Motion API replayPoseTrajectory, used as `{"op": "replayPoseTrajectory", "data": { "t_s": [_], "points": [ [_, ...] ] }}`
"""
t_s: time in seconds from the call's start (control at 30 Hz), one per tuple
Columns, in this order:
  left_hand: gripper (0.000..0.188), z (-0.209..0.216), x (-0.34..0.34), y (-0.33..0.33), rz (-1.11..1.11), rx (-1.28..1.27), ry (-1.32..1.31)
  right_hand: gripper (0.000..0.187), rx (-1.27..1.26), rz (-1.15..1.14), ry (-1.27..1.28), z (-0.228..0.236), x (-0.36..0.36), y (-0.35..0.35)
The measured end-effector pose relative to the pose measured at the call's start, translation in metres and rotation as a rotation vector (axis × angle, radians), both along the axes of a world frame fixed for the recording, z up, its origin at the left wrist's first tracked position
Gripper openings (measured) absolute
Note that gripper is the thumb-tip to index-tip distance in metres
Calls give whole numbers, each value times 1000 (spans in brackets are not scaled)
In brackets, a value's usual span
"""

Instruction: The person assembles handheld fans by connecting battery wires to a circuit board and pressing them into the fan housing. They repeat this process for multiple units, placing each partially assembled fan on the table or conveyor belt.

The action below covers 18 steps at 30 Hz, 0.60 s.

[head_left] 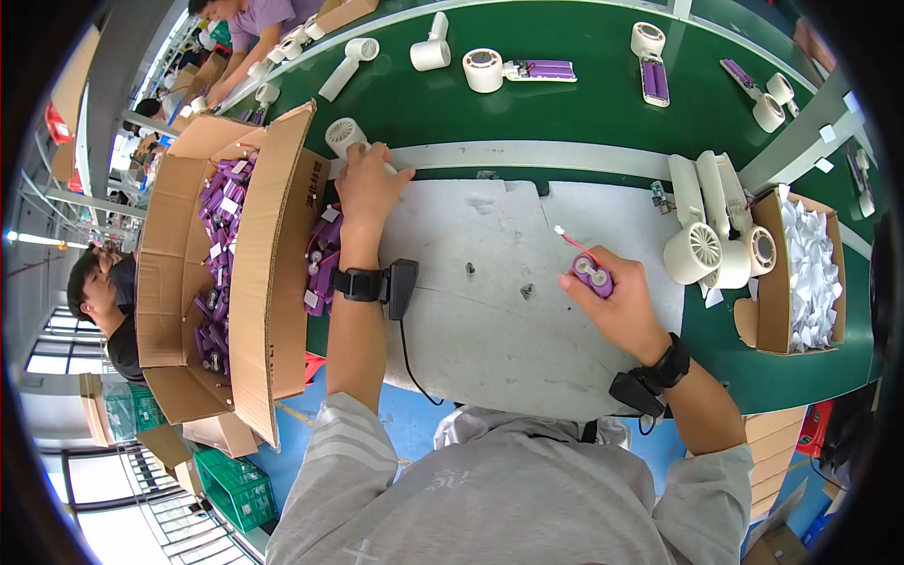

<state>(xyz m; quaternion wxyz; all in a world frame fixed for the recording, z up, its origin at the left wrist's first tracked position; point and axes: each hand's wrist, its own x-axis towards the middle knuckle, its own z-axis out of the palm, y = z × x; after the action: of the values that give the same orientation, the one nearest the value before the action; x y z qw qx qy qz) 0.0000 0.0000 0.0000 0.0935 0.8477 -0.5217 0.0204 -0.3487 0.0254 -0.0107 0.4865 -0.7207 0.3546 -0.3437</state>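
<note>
Dark printed characters [314,182] run down the outer side of the large cardboard box [290,282] – small and turned sideways. Pale lettering [446,480] marks the front of the grey shirt [556,490] – too faint to read.

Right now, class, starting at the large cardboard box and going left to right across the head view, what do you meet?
Large cardboard box → left hand → right hand holding a purple battery pack → cluster of white fans → small cardboard box.
</note>
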Motion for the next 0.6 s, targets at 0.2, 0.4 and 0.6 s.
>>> {"op": "replayPoseTrajectory", "data": {
  "t_s": [0.2, 0.4, 0.6],
  "points": [
    [36, 4, 22, -4, -159, -276, 32, 19, -7, 1, 17, 1, 1, -1],
    [31, 29, -16, 11, -30, -742, 1272, 16, 41, 9, 49, -8, -3, -1],
    [40, 18, -151, 65, -260, -531, 1907, 13, 328, -136, -411, -10, 8, 2]
  ]
}}
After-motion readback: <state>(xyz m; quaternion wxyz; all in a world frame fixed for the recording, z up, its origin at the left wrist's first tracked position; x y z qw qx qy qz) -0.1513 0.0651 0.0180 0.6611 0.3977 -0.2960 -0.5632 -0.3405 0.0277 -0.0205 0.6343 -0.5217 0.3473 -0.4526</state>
